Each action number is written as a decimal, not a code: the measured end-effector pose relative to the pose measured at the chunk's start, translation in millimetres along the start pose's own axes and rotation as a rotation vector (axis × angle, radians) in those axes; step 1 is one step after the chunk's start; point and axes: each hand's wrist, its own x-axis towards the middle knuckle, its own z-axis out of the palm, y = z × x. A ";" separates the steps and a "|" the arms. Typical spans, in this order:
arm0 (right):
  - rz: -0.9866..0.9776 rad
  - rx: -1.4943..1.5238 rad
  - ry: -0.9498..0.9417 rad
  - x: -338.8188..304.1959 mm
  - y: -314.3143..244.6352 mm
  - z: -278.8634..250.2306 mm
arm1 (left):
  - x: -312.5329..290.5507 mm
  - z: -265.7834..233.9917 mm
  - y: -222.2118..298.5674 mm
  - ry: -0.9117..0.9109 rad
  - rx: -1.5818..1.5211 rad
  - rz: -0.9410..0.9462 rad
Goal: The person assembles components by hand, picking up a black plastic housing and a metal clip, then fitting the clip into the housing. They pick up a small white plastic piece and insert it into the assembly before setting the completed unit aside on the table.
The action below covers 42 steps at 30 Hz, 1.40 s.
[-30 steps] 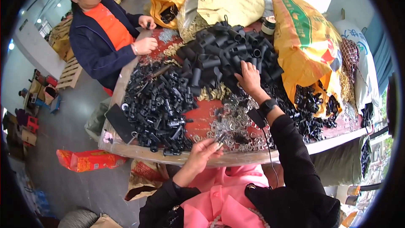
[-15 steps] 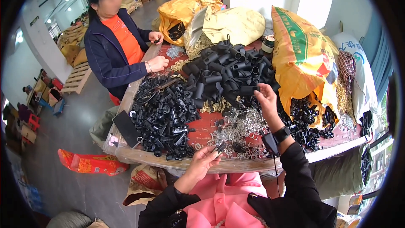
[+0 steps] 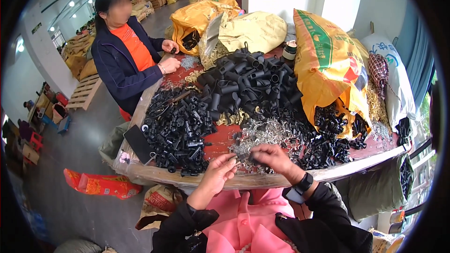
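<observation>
Hands at work above the near edge of the bench (image 3: 269, 178). The left hand (image 3: 219, 172) pinches a small part (image 3: 237, 159) at its fingertips, over that edge; the right hand (image 3: 273, 158), fingers curled, lies just beside it, but blur leaves unclear whether it grips anything. A fingertip pinch this slight could let the part slip, either among the silver clips (image 3: 267, 133) or off the near edge; a knock could also topple the loosely heaped black tubes (image 3: 229, 77) toward the hands. Containers: at the bench's right end, a yellow sack (image 3: 323, 61) gapes over black pieces (image 3: 332, 118) at its mouth; near the far left corner, an orange sack (image 3: 202, 13) shows dark contents; beside it, a translucent bag (image 3: 213, 42) holds brass-toned pieces; a jar (image 3: 289, 50) hides its contents.
</observation>
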 end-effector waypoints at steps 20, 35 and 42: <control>0.190 -0.345 -0.292 2.6 -2.1 8.5 | -10.8 3.5 -6.9 -0.164 0.737 0.055; 0.312 -0.313 0.009 -6.1 -3.0 26.0 | -0.9 7.9 -10.4 -0.034 0.385 -0.105; 0.013 -0.111 0.009 2.0 6.1 25.4 | 7.4 8.3 8.7 -0.027 0.291 -0.114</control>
